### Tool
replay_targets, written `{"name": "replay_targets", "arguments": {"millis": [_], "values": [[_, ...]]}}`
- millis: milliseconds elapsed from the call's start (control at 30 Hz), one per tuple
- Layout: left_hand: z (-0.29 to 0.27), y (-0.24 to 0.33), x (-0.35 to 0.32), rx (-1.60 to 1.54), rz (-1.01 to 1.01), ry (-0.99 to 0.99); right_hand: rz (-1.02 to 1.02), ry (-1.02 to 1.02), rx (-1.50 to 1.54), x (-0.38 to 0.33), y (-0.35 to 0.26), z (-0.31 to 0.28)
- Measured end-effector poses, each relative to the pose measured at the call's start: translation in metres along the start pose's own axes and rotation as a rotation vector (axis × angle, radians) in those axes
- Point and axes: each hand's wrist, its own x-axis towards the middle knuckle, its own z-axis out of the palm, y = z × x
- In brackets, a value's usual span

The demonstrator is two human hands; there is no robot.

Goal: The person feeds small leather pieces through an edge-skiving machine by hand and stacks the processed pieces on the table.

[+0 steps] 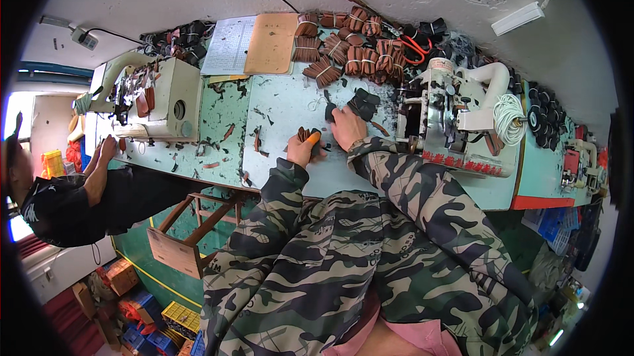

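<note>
My left hand [302,149], with an orange cover on one finger, is closed around a small stack of brown and dark leather pieces [316,138]. Just to its right and a little farther off, my right hand [349,129] has its fingers bent onto a black leather piece [329,112]. Beside those fingertips lies a small heap of black leather pieces [364,103]. Both hands are over the pale worktable [281,106], where leather scraps [257,141] are scattered. The fingertips of both hands are partly hidden.
Bundled brown leather strips [360,59], red-handled scissors [416,51], a paper sheet [228,45] and a tan folder [271,42] line the back. White machines stand right [456,115] and left [162,102]. A co-worker [72,201] works at left, near a wooden stool [175,250].
</note>
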Motion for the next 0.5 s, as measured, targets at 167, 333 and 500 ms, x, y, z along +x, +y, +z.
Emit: {"name": "replay_targets", "arguments": {"millis": [167, 333, 500], "values": [[-0.013, -0.001, 0.014, -0.015, 0.061, 0.085, 0.167, -0.134, 0.614, -0.003, 0.004, -0.013], [-0.009, 0.002, 0.014, -0.322, 0.141, -0.080, 0.532, -0.433, 1.588, -0.026, -0.008, -0.038], [0.016, 0.000, -0.002, -0.476, 0.195, -0.077, 0.567, -0.437, 1.672, -0.041, -0.002, -0.035]]}}
